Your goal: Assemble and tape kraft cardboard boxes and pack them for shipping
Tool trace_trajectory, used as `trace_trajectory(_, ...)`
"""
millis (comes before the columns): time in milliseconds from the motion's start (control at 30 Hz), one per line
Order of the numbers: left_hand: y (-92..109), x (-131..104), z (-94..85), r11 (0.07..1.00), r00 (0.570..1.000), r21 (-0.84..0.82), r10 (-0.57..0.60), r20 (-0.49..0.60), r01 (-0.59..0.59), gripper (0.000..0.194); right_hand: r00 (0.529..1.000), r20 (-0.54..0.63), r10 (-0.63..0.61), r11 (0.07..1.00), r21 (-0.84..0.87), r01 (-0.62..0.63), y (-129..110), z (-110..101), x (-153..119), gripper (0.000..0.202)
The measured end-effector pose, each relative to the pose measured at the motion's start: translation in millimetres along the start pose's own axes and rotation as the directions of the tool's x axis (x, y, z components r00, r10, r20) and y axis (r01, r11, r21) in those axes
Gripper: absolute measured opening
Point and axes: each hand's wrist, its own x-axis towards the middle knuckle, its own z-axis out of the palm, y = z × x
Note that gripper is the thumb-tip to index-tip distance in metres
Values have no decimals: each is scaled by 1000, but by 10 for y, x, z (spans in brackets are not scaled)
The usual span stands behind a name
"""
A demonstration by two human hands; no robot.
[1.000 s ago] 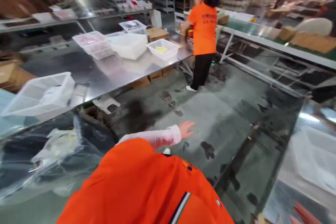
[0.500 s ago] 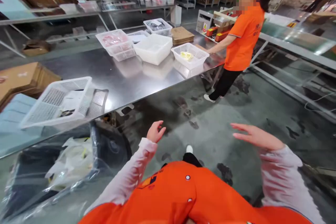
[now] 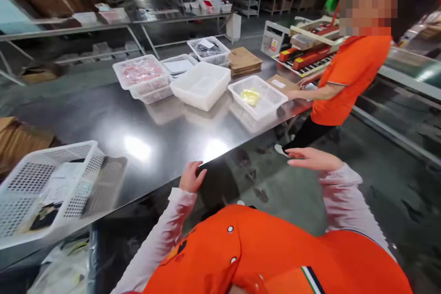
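My left hand [image 3: 192, 177] is held out near the front edge of the metal table [image 3: 165, 147], fingers apart and nothing in them. Over the floor to the right, my right hand [image 3: 315, 160] reaches forward with its fingers stretched out, also holding nothing. Ahead of both hands, a white basket [image 3: 263, 110] with a yellow packet [image 3: 251, 97] in it stands at the table's edge. Left of it is a white plastic tub [image 3: 201, 85]. Another white basket [image 3: 77, 188], at the near left, holds white paper and a dark item.
A co-worker in an orange shirt [image 3: 358, 73] handles a flat cardboard piece [image 3: 280, 83] beside a machine with rollers [image 3: 306, 55]. Baskets with pink packets [image 3: 143, 71] and dark items [image 3: 208, 48] stand farther back, near stacked cardboard [image 3: 244, 60]. A lined bin [image 3: 91, 257] sits below the table.
My body has moved forward, nearer the table and the co-worker. Both hands stay empty and outstretched. The co-worker now leans over the cardboard at the table's end.
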Motion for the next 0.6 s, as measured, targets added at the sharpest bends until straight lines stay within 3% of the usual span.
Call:
trace_trajectory(100,-257,296,-297,995,994,54,-83,-73,87,40,977,124,-172,982,-50,180,-545,-128,1091,85)
trace_trajectory(200,-528,627,-569,984,983,74,-155,-100,163,39,940,230,-252,939,-175,295,-1184,-59,2064,76)
trace_trajectory(267,-684,877,-718,980,980,77,-179,-87,185,40,923,276,-268,904,-260,340,-1586,9,2565,73)
trace_trajectory(400,-897,1350,-884,977,979,69,-195,-64,199,39,868,370,-330,864,-251,436,-2169,34,3224,74)
trace_trajectory(600,-1025,1862,-758,981,981,20,-194,-7,194,33,829,398,-393,826,-244,509,-2509,-169,4012,72)
